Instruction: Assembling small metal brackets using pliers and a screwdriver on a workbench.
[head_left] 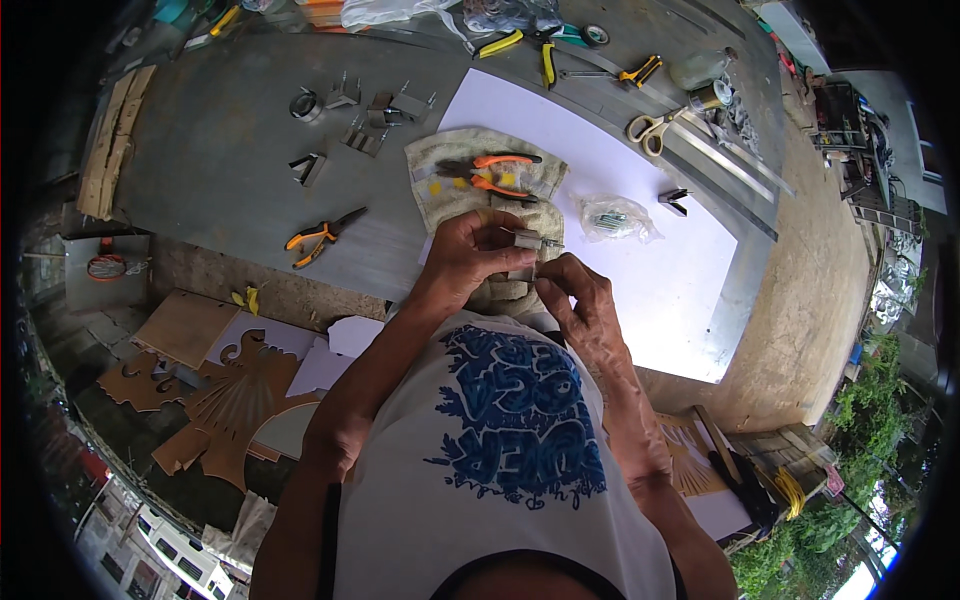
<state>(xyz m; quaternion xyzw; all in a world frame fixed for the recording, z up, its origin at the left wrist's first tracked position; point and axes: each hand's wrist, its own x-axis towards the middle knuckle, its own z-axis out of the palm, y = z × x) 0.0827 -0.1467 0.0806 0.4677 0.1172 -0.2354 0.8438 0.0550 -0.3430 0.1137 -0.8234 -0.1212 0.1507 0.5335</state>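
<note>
So the big grey desk [220, 165] took up most of the upper frame, with a tan, kinda dusty floor [800, 335] curving down the right side. Green plants [868, 400] filled the lower right, bright daylight [864, 582] poking through, and something white with dark windows [183, 556] sat lower left.

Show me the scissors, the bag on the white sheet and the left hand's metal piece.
Scissors [662, 122], head view: near pivot.
Bag [640, 229], head view: clear right end.
Metal piece [527, 239], head view: its body.
</note>
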